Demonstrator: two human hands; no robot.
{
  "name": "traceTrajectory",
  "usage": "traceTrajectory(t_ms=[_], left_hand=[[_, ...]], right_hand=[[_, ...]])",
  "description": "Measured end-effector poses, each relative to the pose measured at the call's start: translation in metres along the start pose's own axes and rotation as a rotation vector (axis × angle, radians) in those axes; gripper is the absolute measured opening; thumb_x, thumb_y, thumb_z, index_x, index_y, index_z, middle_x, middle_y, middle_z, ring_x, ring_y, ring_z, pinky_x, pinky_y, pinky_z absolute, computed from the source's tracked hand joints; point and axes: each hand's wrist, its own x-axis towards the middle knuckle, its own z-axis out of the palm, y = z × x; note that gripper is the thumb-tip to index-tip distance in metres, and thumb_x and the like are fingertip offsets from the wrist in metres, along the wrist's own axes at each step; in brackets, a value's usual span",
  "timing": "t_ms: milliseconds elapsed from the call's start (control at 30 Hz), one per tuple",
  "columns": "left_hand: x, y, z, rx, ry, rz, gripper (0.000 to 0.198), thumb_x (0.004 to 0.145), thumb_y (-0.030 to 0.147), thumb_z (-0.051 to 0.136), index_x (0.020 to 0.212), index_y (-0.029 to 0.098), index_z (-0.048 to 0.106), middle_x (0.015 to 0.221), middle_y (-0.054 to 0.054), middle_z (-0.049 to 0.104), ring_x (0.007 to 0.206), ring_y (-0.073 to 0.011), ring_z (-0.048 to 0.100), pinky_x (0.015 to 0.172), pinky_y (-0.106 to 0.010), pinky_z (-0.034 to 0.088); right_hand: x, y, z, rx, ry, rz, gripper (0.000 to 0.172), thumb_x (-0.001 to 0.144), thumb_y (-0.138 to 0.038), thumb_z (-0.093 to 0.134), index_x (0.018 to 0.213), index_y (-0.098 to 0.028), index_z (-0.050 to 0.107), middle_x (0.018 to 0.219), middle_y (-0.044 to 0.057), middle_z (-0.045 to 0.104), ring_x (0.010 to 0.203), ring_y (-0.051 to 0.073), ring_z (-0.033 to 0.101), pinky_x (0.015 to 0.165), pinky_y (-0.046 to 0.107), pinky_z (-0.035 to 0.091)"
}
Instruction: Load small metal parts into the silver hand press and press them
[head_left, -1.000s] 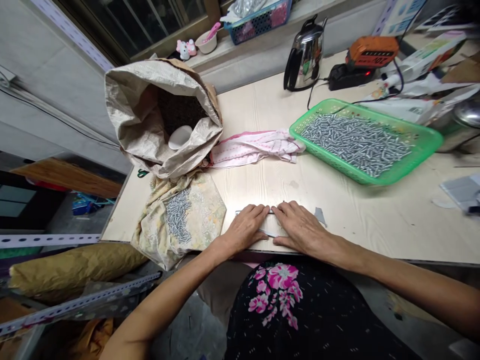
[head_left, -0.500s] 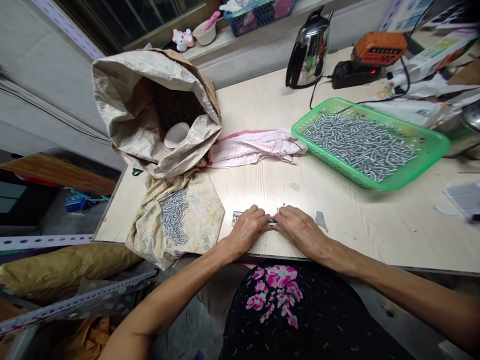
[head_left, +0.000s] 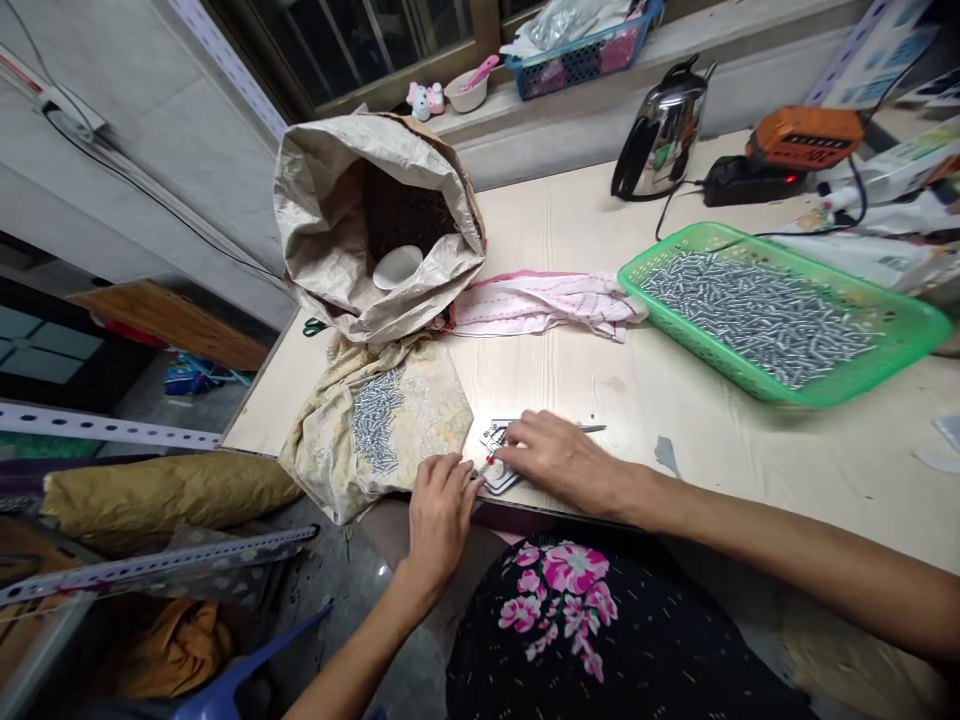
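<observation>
At the table's front edge, my left hand (head_left: pixel 441 510) has its fingertips closed at the lower end of a small metal piece with a red spot (head_left: pixel 487 462). My right hand (head_left: pixel 559 460) reaches in from the other side, its bent fingers closed on the upper part of that piece. Under and beside the fingers lies a flat metal part (head_left: pixel 501 486), mostly covered. A thin pointed metal tool (head_left: pixel 594 428) sticks out behind the right hand. To the left, a heap of small silvery pins (head_left: pixel 377 420) rests on a patterned cloth (head_left: pixel 431 400).
A green basket (head_left: pixel 720 370) full of similar pins stands at right. Behind the cloth is an open sack (head_left: pixel 322 230) with a white bowl (head_left: pixel 397 268) inside. A pink-white towel (head_left: pixel 547 303), a kettle (head_left: pixel 664 130), an orange battery (head_left: pixel 806 137) and a grey scrap (head_left: pixel 665 453) are on the table.
My hands were together on a flat metal bar; now the left has moved left and toward the edge, and a small red-spotted metal piece shows between them. The view has shifted left.
</observation>
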Motion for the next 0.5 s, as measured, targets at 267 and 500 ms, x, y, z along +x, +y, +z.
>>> traceTrajectory(t_ms=[267, 500], left_hand=[[-0.017, -0.005, 0.019, -0.050, -0.063, 0.075, 0.026, 0.097, 0.020, 0.047, 0.119, 0.020, 0.061, 0.112, -0.012, 0.065, 0.101, -0.0230, 0.063, 0.087, -0.039, 0.057], [-0.025, -0.009, 0.019, 0.001, -0.039, 0.116, 0.029, 0.096, 0.020, 0.049, 0.123, 0.017, 0.058, 0.120, -0.016, 0.064, 0.106, -0.0241, 0.064, 0.090, -0.040, 0.057]], right_hand=[[0.036, -0.019, 0.042, 0.045, -0.230, -0.023, 0.012, 0.092, -0.010, 0.051, 0.087, -0.014, 0.061, 0.096, 0.008, 0.058, 0.088, 0.020, 0.052, 0.074, 0.032, 0.039], [0.032, -0.012, 0.054, 0.120, -0.116, -0.023, 0.011, 0.096, -0.020, 0.050, 0.092, -0.016, 0.060, 0.095, 0.006, 0.059, 0.085, 0.019, 0.051, 0.071, 0.032, 0.036]])
